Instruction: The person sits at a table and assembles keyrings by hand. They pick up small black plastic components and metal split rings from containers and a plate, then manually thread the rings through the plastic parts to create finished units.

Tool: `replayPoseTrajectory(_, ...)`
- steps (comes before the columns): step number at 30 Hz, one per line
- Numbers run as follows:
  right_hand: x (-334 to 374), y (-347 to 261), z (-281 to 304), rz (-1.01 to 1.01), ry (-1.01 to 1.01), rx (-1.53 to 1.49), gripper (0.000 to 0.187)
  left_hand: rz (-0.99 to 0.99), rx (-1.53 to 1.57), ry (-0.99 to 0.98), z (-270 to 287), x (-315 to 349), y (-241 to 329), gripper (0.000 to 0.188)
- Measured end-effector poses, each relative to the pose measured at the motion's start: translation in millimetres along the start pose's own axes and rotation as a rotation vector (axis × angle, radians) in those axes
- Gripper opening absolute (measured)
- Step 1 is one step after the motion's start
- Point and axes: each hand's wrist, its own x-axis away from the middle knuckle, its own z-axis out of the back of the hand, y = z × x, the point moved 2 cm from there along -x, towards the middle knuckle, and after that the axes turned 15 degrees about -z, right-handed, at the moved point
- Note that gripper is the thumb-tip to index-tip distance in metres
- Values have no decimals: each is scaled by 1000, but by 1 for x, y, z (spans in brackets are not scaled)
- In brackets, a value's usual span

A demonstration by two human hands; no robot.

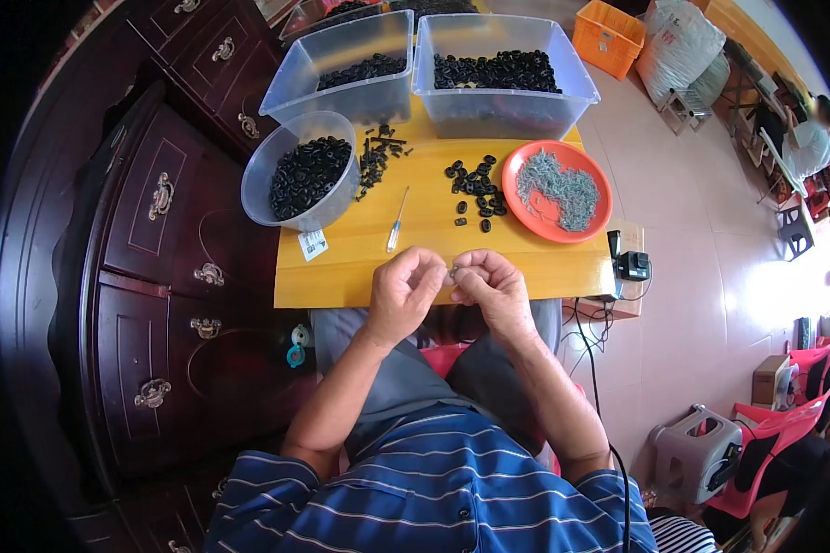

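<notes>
Above the middle of the near edge of the yellow table (337,278), the two bare hands meet at the fingertips. The right hand (491,288) has its thumb and forefinger pressed together on a small piece (453,271), mostly hidden and too tiny to identify. The left hand (408,288) curls in from the other side, its thumb and forefinger close up against the piece; whether they grip it I cannot tell. Farther from the near edge and left of centre, a slim screwdriver (396,230) with a pale handle lies pointing toward the far edge. Against the right edge rests a round orange-red plate (544,227) bearing a heap of grey metal bits (577,197), and just left of it is a loose scatter of black oval parts (485,187). Along the left edge stands a round translucent tub (256,195) filled with small black pieces (309,177), with a white tag (313,244) at its foot and longer black parts (373,164) strewn to its right. Toward the far edge, two rectangular clear bins (503,115) sit side by side, both containing black parts.
</notes>
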Motion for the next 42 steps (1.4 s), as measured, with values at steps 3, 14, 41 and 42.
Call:
replayPoseTrajectory(3,0,-1,-1,7,-3,10,16,13,-9,-19,1,0,2,8)
replayPoseTrajectory(14,-3,2,1,28,-21,12,16,23,20,-18,0,0,3,7)
replayPoseTrajectory(41,-3,0,8,35,85,142,11,7,-85,-92,-5,-12,1,4)
replayPoseTrajectory(42,-3,-1,8,36,91,149,11,18,-72,-88,-6,-13,2,5)
